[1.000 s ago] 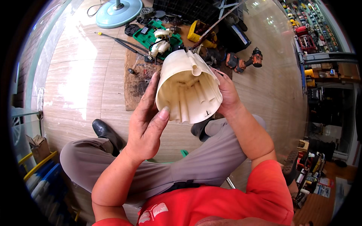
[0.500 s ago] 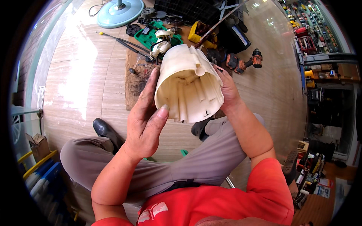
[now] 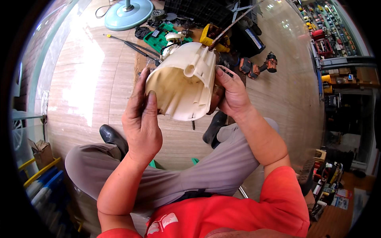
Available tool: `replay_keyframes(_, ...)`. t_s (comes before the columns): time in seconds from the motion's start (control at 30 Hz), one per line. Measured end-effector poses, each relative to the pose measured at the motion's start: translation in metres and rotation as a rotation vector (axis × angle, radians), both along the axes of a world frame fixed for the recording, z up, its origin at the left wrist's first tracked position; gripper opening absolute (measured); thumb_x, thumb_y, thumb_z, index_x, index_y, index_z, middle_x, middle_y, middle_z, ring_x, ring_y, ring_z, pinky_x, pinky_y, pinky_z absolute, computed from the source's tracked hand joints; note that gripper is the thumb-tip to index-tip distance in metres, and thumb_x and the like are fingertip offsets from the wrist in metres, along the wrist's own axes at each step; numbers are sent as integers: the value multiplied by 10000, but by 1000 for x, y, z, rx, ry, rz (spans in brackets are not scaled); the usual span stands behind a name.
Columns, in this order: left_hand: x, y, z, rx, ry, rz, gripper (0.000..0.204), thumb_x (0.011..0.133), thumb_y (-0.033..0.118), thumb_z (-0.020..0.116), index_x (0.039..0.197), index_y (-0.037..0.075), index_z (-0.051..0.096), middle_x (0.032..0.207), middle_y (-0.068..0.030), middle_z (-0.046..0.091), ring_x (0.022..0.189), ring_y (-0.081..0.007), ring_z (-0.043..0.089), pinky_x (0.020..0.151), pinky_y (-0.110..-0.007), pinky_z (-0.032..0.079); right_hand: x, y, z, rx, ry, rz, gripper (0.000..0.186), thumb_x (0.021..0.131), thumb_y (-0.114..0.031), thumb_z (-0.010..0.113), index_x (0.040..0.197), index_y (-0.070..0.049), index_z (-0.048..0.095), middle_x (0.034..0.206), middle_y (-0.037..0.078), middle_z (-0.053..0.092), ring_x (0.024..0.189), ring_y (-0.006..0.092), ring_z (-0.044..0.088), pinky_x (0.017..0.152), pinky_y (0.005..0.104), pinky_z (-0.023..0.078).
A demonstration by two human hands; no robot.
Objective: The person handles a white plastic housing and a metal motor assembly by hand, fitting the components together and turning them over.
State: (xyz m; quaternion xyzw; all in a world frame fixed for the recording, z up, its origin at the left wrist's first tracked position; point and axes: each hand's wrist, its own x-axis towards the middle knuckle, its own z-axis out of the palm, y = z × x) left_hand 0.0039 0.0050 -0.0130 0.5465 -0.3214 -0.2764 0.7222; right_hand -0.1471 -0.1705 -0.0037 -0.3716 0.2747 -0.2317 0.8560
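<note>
A cream plastic housing (image 3: 178, 93), a hollow cup with moulded ribs, lies on its side in the air, its open mouth toward me. My left hand (image 3: 141, 123) grips its left side, fingers and thumb along the rim. My right hand (image 3: 230, 89) holds the right side, thumb high against the outer wall and the other fingers partly hidden behind it. Beyond the housing, a wooden board (image 3: 139, 59) on the floor carries a green plastic case (image 3: 154, 39) and white mechanical parts (image 3: 174, 37), partly covered by the housing.
An orange-black cordless drill (image 3: 252, 69) lies right of the board, near a yellow container (image 3: 210, 35) and black crate (image 3: 194, 12). A blue stand base (image 3: 119, 20) and long black tools (image 3: 131, 45) are at back left. Shelves of goods (image 3: 333, 31) line the right.
Both hands have moved the housing left and upward, turning it so the small tube on its wall sits farther left. My right thumb now shows higher on the outer wall.
</note>
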Motion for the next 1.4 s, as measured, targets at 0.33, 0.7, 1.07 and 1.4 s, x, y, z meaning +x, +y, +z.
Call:
replay_keyframes(0.33, 0, 3, 15, -52, 58, -267, 753, 981, 127, 521, 1542, -38, 46, 1552, -202, 274, 1343, -243, 409, 1083, -358, 359, -1, -3, -7, -57, 28, -43, 373, 964, -255, 617, 1230, 3, 578, 1158, 117, 660, 1016, 209, 666, 903, 370, 553)
replay_keyframes(0.7, -5, 7, 2, -76, -356, -225, 917, 725, -56, 768, 1485, 28, 261, 1514, -233, 296, 1371, -354, 387, 1061, -432, 410, -3, 6, -1, -78, -29, -4, 417, 966, -314, 617, 1211, 22, 576, 1104, 125, 674, 934, 194, 687, 783, 331, 580)
replay_keyframes(1.07, 0, 2, 1, -43, -530, 56, 452, 685, -38, 814, 1026, 47, 530, 1151, -130, 499, 1090, -268, 527, 926, -351, 456, -4, 8, -2, -178, -19, 16, 326, 939, -152, 660, 1189, 46, 593, 956, 88, 675, 790, 162, 650, 705, 291, 554)
replay_keyframes(1.4, 22, -19, -24, -237, 691, -163, 535, 976, 427, 574, 1346, 58, 459, 1232, -83, 584, 1035, -192, 574, 892, -365, 461, -11, -3, 26, -643, 227, 65, 430, 886, -114, 720, 1271, 20, 583, 1050, 57, 664, 937, 108, 591, 856, 248, 498)
